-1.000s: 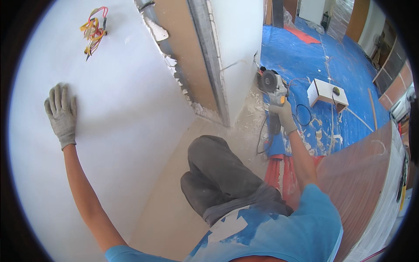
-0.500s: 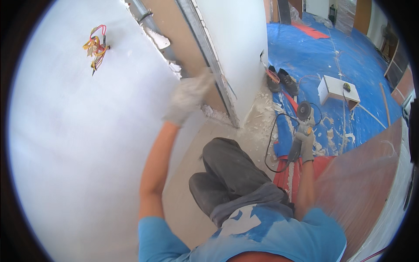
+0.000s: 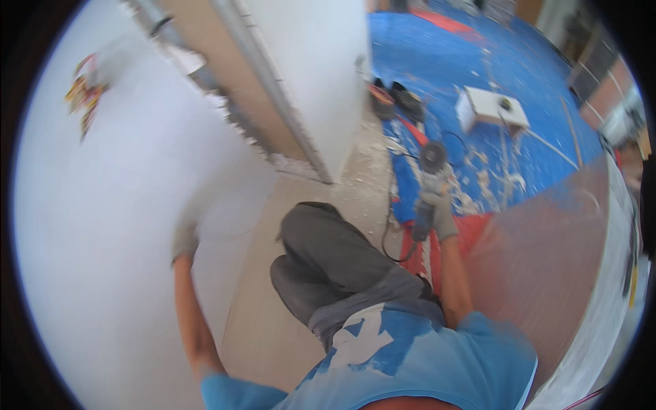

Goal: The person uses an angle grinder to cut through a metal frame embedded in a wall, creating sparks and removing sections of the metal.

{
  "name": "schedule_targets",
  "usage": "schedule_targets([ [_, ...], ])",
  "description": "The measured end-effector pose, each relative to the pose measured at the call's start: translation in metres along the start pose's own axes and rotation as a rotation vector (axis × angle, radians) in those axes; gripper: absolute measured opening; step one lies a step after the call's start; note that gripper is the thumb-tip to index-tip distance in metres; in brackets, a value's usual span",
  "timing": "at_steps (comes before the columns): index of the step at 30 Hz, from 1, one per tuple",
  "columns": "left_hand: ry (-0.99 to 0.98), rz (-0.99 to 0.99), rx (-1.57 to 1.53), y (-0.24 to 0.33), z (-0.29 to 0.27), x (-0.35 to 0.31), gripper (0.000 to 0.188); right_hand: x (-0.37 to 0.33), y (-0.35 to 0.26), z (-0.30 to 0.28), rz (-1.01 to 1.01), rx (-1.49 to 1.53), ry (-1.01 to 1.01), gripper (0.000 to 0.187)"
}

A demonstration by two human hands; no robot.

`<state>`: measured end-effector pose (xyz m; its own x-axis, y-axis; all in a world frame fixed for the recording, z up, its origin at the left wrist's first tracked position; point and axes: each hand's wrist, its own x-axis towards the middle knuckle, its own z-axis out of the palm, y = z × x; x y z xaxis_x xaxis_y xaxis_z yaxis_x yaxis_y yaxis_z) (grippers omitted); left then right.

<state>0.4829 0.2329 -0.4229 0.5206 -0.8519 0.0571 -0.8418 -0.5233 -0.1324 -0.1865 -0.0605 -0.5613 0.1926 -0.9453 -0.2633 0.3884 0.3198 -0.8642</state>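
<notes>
My right hand (image 3: 441, 208), in a pale work glove, is closed around the grey body of an angle grinder (image 3: 425, 219), whose dark round disc (image 3: 433, 157) points away from me. Its black cord (image 3: 403, 260) curves down beside the body. My gloved left hand (image 3: 188, 229) is a blur of motion in front of the white wall panel (image 3: 89, 273); its fingers are smeared and I make out nothing in it. Ahead, a ragged cut edge (image 3: 225, 109) of the panel borders an opening with a metal stud (image 3: 266, 75) and brown board (image 3: 219, 61) inside.
Colourful wires (image 3: 85, 99) stick out of the wall at upper left. Blue sheeting (image 3: 437, 55) covers the floor, bearing shoes (image 3: 396, 100), white debris (image 3: 482, 181) and a white box (image 3: 492, 109) with a tape measure (image 3: 505, 104) on top. A plastic-wrapped brown panel (image 3: 547, 246) stands at my right.
My left hand has swung from the cut opening back and left, down along the wall panel. The view has shifted right. The grinder stays in my right hand.
</notes>
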Motion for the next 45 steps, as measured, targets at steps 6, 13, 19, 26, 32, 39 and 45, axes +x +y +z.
schedule_targets([
  [6, 0.304, -0.306, -0.038, -0.023, -0.048, -0.127, 0.046, 0.005, -0.038, 0.022, -0.094, -0.136, -0.22, 0.032],
  [13, 0.376, 0.122, -0.312, 0.255, -0.126, -0.128, 0.048, 0.021, -0.068, 0.108, -0.207, 0.112, -0.304, 0.052],
  [19, -0.342, 0.325, -1.168, 0.453, -0.09, -0.059, 0.082, 0.013, -0.087, 0.153, -0.252, 0.259, -0.333, 0.065],
  [26, -0.264, 0.207, -1.354, 0.488, -0.034, -0.062, 0.058, -0.009, -0.081, 0.16, -0.316, 0.199, -0.319, 0.049],
  [32, -0.269, 0.221, -1.283, 0.482, -0.036, -0.06, 0.061, -0.021, -0.076, 0.175, -0.354, 0.12, -0.145, 0.042],
  [39, 0.467, 0.535, -0.458, 0.39, -0.053, -0.065, 0.065, 0.016, -0.055, 0.161, -0.422, -0.251, -0.318, 0.051],
  [45, 1.155, -0.409, 0.375, 0.019, -0.194, -0.09, 0.081, 0.062, -0.047, 0.182, -0.64, -0.662, -0.319, 0.065],
])
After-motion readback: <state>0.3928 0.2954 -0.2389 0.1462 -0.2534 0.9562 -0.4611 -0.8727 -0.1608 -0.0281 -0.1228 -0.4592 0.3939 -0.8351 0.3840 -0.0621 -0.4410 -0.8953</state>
